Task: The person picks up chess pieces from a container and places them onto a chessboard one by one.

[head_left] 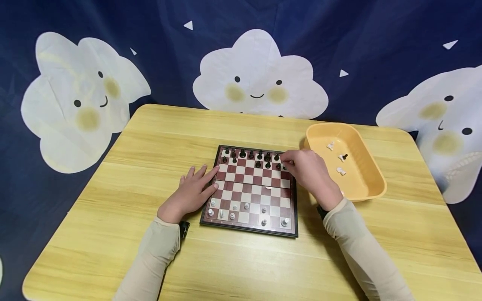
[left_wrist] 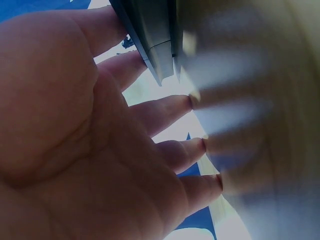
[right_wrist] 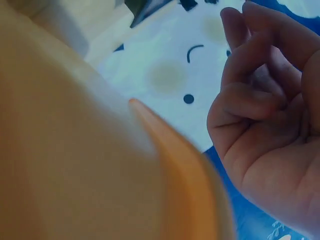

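A brown-and-white chessboard (head_left: 241, 184) lies on the table, turned slightly. Black chess pieces (head_left: 242, 153) crowd its far two rows, and white ones (head_left: 246, 206) are scattered over the near rows. My left hand (head_left: 190, 194) lies with fingers spread at the board's left edge, thumb and forefinger touching it; in the left wrist view, other fingertips rest on the table. At the far right corner, my right hand (head_left: 308, 171) pinches a chess piece over the board; its fingers hide it. Thumb and forefinger tips (right_wrist: 232, 17) meet in the right wrist view.
A yellow tray (head_left: 370, 179) stands right of the board, close under my right forearm. Inside lie a few loose chess pieces (head_left: 340, 171), mostly white. A small white sliver (head_left: 268, 187) lies near the board's fold. Behind the wooden table (head_left: 169, 129) hangs a dark blue cloud-print curtain (head_left: 263, 16).
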A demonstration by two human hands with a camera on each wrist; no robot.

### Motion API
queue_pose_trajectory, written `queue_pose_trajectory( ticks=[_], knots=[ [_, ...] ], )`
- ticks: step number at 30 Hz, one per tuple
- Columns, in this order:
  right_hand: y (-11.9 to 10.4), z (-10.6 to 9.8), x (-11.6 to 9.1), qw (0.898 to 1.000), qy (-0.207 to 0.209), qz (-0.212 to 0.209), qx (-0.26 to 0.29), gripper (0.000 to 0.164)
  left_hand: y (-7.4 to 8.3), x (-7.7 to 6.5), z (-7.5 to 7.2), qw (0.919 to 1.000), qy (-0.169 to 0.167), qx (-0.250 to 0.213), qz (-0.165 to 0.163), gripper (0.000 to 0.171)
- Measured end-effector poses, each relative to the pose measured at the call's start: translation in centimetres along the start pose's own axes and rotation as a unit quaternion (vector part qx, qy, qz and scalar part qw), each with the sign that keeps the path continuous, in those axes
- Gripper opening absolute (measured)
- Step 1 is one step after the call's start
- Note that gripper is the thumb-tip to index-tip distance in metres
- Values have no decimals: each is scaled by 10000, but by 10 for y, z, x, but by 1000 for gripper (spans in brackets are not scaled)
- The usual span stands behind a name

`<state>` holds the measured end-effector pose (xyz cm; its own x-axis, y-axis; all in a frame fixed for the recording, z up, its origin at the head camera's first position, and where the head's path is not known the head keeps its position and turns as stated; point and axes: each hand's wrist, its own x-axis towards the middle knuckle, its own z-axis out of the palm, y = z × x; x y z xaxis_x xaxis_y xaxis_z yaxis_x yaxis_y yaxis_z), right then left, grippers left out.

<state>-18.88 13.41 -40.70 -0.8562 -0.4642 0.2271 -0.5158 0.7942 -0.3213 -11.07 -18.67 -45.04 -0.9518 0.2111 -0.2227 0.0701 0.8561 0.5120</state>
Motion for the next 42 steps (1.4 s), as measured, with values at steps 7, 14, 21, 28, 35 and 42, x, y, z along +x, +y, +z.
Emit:
queue_pose_trajectory(
  ticks=[7,14,21,28,35,42],
  knots=[
    [1,13,1,9960,310,-717,-441,14,1,1,1,10000,18,10,3,55],
    [2,20,1,9921,650,-900,-587,22,2,1,1,10000,22,-22,20,55],
    [2,26,1,9923,704,-731,-709,21,3,1,0,10000,33,8,61,55],
    [1,30,2,9926,761,-632,-706,20,3,1,-1,10000,44,6,66,55],
    [1,32,2,9935,815,-583,-538,20,3,1,-1,10000,46,5,73,55],
    [-10,10,0,9992,358,-170,-4,33,1,-1,-1,10000,36,0,25,56]
  ],
)
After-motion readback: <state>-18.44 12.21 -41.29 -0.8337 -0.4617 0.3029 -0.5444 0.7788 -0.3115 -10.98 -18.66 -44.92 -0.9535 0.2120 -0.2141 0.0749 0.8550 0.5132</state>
